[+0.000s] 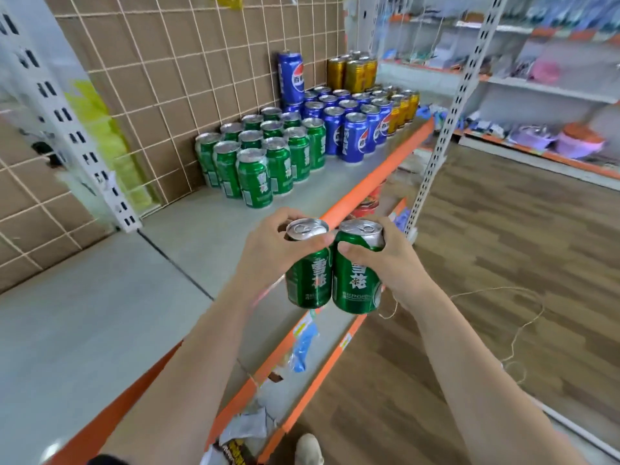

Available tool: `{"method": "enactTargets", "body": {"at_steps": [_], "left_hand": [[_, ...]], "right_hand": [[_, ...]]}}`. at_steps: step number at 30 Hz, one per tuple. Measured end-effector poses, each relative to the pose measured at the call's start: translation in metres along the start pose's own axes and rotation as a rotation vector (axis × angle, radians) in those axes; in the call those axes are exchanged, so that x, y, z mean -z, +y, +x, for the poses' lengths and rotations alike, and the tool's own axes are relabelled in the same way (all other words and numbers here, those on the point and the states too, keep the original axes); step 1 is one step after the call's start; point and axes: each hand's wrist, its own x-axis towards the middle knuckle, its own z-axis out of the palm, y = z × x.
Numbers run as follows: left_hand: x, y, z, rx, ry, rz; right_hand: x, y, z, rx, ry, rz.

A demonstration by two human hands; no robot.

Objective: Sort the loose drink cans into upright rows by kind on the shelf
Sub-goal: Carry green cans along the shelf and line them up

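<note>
While you stand at the shelf (201, 236), your left hand (268, 243) grips one green can, the left can (308, 280), with thumb and fingers curled round its rim. Your right hand (389, 260) grips a second green can, the right can (355, 283), the same way, thumb across the front just under the lid. Both cans are upright, lids up, and their sides touch. You hold them in the air over the shelf's orange edge (369, 182), near you and well apart from the cans already standing.

Farther along the shelf, against the wire grid (167, 78), the green rows (265, 156) stand upright in a tight block. Just beside them to the right stand the blue rows (349, 125), and beyond those the gold rows (402, 109), near the shelf's far end. At the back one blue can (290, 78) rises above the rest. A few gold cans (355, 72) stand higher too.

Under the shelf, a lower shelf (268, 391) holds some packets. On the wood floor (503, 229) to your right lies a loose string (523, 317), and your shoe (310, 448) shows at the bottom.
</note>
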Motion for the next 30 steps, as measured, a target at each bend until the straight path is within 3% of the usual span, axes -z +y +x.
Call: {"method": "enactTargets", "body": {"at_steps": [4,10,19,23,30], "left_hand": [[-0.006,0.008,0.061,-0.060,0.072,0.121],[-0.023,0.010,0.129,-0.017,0.222,0.261],[-0.076,0.018,0.203,0.078,0.489,0.435],[-0.093,0.024,0.225,0.227,0.518,0.698],[-0.099,0.020,0.245,0.360,0.567,0.713]], "right_hand": [[0.009,-0.004,0.067,0.051,-0.040,-0.011],[0.028,0.000,0.160,0.117,-0.105,-0.055],[0.073,0.013,0.306,0.270,-0.488,-0.221],[0.078,0.009,0.354,0.431,-0.633,-0.357],[0.067,-0.002,0.393,0.571,-0.843,-0.553]]}}
